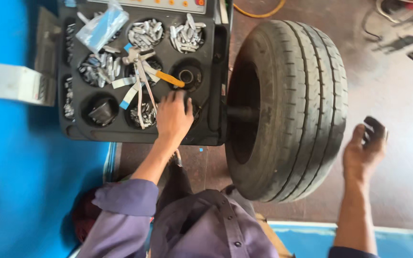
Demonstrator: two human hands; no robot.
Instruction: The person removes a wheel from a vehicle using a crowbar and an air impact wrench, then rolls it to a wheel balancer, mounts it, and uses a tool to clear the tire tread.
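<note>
Concrete shop floor, blue machine body at left, black weight tray (72, 129) on top.
Left hand (173, 117) rests fingers-down, loosely spread, on tray's near-right pocket, gripping nothing visible; weight pliers (142, 79) lie just beyond, long axis toward the person. Right hand (365, 145) hangs half-open, empty, right of the mounted tyre (288, 110), apart from it.

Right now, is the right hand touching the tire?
No, the right hand hangs in the air beside the tire, with floor showing between them.
</note>
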